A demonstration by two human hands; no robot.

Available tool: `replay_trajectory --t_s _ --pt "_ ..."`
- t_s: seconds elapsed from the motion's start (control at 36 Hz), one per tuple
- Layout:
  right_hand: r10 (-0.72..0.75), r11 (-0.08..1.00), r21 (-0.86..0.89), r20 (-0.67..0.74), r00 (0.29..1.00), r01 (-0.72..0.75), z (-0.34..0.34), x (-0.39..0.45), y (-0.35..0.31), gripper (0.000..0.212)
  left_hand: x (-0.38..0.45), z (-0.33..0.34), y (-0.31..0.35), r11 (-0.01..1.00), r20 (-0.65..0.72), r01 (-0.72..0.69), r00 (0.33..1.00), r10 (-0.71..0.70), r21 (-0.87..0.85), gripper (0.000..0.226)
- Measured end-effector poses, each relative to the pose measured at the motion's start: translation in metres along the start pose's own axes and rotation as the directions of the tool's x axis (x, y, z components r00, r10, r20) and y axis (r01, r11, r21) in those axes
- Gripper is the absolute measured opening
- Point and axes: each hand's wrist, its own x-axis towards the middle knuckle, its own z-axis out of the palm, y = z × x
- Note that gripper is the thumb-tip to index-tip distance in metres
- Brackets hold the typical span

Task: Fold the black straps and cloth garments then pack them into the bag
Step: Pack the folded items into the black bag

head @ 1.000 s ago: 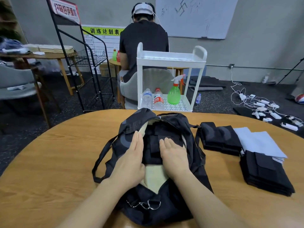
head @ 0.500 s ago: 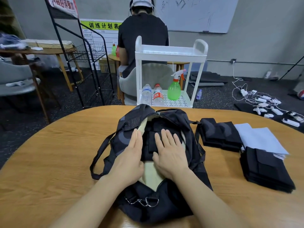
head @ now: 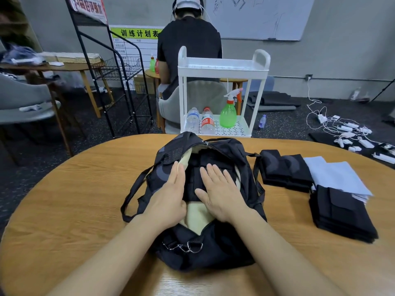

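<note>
A black bag (head: 224, 246) with a cream lining lies unzipped in the middle of the round wooden table (head: 70, 201). Folded black cloth (head: 196, 176) lies inside it. My right hand (head: 222, 191) presses flat on that cloth, fingers straight and spread. At the bag's left opening edge my left hand (head: 171, 195) rests with straight fingers along the lining. To the right of the bag lie a folded patterned black garment (head: 286, 169) and a stack of folded black pieces (head: 342, 214).
A pale sheet (head: 335, 176) lies under and behind the black stack. Beyond the table stands a white cart (head: 222, 69) with bottles and a green sprayer, and a person sits with their back to me. Cables and chargers lie on the floor at right.
My right hand slid forward over the cloth in the bag and spread its fingers. My left hand stayed at the opening's left edge. The camera view dropped slightly.
</note>
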Motion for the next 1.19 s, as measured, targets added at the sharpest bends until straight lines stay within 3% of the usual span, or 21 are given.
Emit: replay_trajectory --t_s 0.06,0.14,0.28,0.44,0.56,0.67,0.81,0.86,0.94,1.06,1.19 --pt "-0.063 0.996 0.056 -0.037 0.997 0.065 -0.007 -0.014 -0.004 0.058 -0.001 -0.001 0.002 1.000 0.005 0.003 1.000 -0.003 0.009 0.092" --pt "-0.133 0.988 0.076 0.020 0.991 0.131 -0.012 -0.042 -0.009 0.043 -0.002 -0.002 0.006 1.000 0.017 0.008 1.000 -0.008 0.030 0.093" --pt "-0.142 0.990 -0.002 0.098 0.985 0.143 -0.008 -0.074 -0.004 0.063 0.001 0.001 0.009 0.997 0.012 0.024 1.000 -0.025 0.075 0.096" --pt "-0.151 0.974 -0.171 0.006 0.988 0.150 -0.019 -0.095 0.011 0.077 0.004 0.001 0.011 0.994 0.024 0.050 0.998 -0.053 0.099 0.095" --pt "-0.146 0.968 -0.214 -0.056 0.988 0.131 -0.022 -0.109 0.021 0.101 0.006 0.003 0.011 0.991 0.015 0.052 0.998 -0.055 0.125 0.096" --pt "-0.121 0.966 -0.235 -0.057 0.991 0.105 -0.019 -0.119 0.028 0.085 0.003 0.004 0.013 0.989 0.009 0.023 1.000 -0.024 0.147 0.097" --pt "-0.133 0.950 -0.286 -0.004 0.991 0.126 -0.025 -0.122 0.024 0.099 -0.012 0.007 0.018 0.957 -0.113 -0.052 0.990 0.088 0.284 0.074" --pt "-0.141 0.941 -0.308 0.016 0.990 0.139 -0.028 -0.122 0.025 0.103 -0.024 0.006 0.019 0.943 -0.138 -0.153 0.970 0.201 0.296 0.080" --pt "-0.174 0.925 -0.334 0.046 0.984 0.180 -0.030 -0.123 0.028 0.100 -0.044 0.003 0.021 0.905 -0.004 -0.360 0.929 0.370 0.227 0.099" --pt "-0.247 0.892 -0.369 0.086 0.965 0.261 -0.027 -0.124 0.031 0.104 -0.061 -0.003 0.020 0.833 0.230 -0.480 0.874 0.427 0.276 0.130" --pt "-0.265 0.877 -0.373 0.150 0.952 0.303 -0.023 -0.126 0.032 0.088 -0.065 0.005 0.012 0.674 0.241 -0.578 0.812 0.532 0.460 0.132"
